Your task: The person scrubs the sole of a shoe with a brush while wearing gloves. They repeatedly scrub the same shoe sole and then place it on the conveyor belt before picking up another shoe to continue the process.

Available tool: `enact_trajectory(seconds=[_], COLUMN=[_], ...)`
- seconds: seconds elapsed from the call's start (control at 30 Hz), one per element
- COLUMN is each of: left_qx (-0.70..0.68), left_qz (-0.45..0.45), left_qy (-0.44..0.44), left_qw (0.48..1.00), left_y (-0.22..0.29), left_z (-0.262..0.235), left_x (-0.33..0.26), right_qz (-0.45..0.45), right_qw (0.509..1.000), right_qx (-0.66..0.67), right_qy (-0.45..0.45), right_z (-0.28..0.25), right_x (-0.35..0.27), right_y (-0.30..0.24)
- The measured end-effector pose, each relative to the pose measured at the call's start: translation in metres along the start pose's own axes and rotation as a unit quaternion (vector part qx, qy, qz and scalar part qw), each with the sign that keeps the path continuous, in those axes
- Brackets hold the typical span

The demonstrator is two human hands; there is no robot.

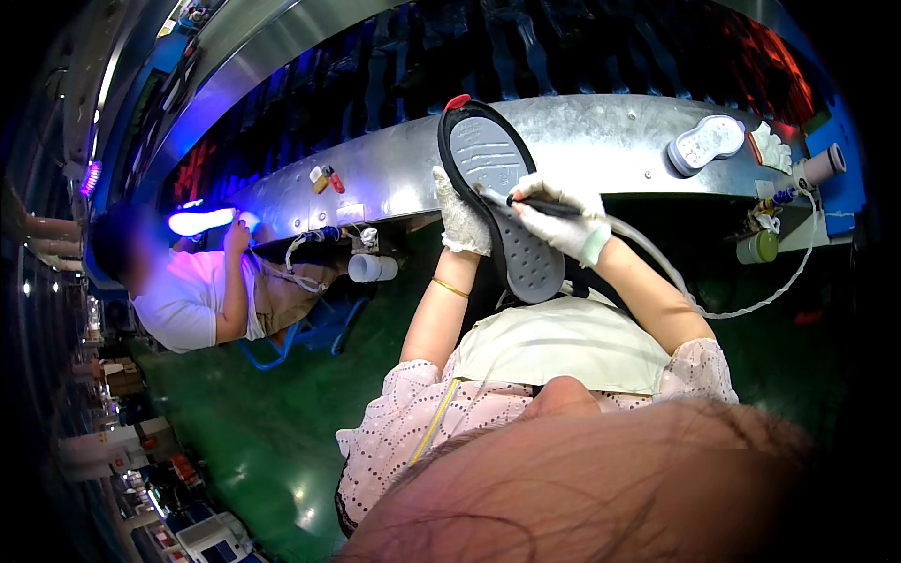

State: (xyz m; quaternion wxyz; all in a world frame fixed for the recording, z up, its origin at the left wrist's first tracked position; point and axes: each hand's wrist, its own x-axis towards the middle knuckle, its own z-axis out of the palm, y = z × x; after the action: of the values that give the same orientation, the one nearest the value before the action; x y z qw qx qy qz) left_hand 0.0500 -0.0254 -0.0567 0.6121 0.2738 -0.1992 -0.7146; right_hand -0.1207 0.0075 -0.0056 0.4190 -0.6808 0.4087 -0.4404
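Note:
A large shoe sole (481, 150), black-rimmed with a grey inner face and a red tip, is tilted up in front of me at the bench edge. My left hand (462, 214), in a whitish knit glove, grips its left side. In my gloved right hand (571, 220) is a brush with a black handle (546, 205). Its bristles touch the sole's inner face near the middle. A pale hose (657, 261) runs from behind the right hand down to the right. Small holes dot the sole's heel half, which points toward my lap.
Along the curved metal bench (601, 141) lie a white sole-shaped piece (704, 145), a loose glove (771, 148) and small red and yellow items (328, 179). White cups (373, 268) hang at its front. A co-worker (192, 300) sits left, beside a blue stool (305, 333).

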Motion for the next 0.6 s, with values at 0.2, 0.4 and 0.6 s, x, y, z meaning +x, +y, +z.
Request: enact_trajectory(seconds=[0.2,0.4,0.6], left_qx=[0.127,0.05,0.113], left_qz=[-0.011,-0.23,-0.136], left_qy=[-0.005,-0.158,-0.053], left_qw=[0.992,0.959,0.983], left_y=[-0.007,-0.03,-0.035], left_z=[0.0,-0.03,-0.047], left_x=[-0.01,-0.011,0.02], right_qz=[0.121,0.233,0.041], right_qw=[0.979,0.933,0.963], right_qx=[0.157,0.243,0.23], right_qy=[0.049,0.126,0.13], right_z=[-0.022,-0.037,-0.028], right_x=[-0.019,-0.037,-0.05], right_y=[0.008,0.02,-0.003])
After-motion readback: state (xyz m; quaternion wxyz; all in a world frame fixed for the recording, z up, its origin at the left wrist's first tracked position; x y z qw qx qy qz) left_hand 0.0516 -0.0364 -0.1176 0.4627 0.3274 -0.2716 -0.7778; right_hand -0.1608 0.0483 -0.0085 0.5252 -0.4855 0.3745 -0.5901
